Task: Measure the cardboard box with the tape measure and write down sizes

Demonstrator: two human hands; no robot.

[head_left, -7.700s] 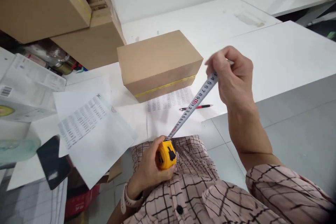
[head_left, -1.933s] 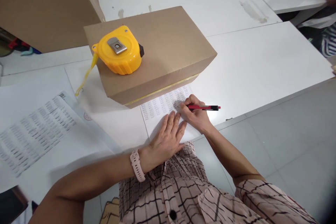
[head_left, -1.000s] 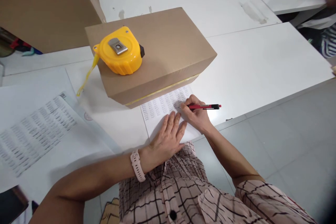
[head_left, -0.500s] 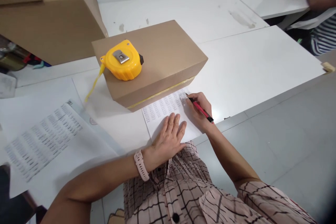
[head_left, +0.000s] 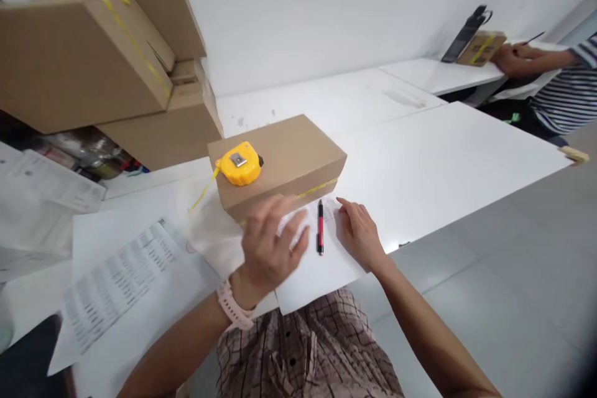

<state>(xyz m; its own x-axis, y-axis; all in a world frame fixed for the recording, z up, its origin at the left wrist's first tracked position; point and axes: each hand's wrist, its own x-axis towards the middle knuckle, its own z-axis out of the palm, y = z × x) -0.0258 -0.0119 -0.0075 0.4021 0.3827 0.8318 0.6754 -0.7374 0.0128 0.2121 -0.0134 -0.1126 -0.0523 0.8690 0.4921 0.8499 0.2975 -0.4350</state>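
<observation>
A red and black pen lies on a sheet of paper with rows of small writing near its top. My right hand rests at the sheet's right side, holding nothing, its index finger stretched out and the others loosely bent. Over the left part of the sheet is my left hand, raised and slightly blurred, with fingers apart and nothing in them. Just behind it stands a closed cardboard box with a yellow strip along its side. On that box sits a yellow tape measure, its tape end hanging over the left edge.
Printed sheets lie to the left. Large cartons are stacked at the back left. At the far right, a person in a striped sleeve sits by a small box and a dark bottle.
My right hand has let go of the pen, which now lies on the paper. My left hand has lifted off the sheet. The view has tilted up, showing more wall and cartons.
</observation>
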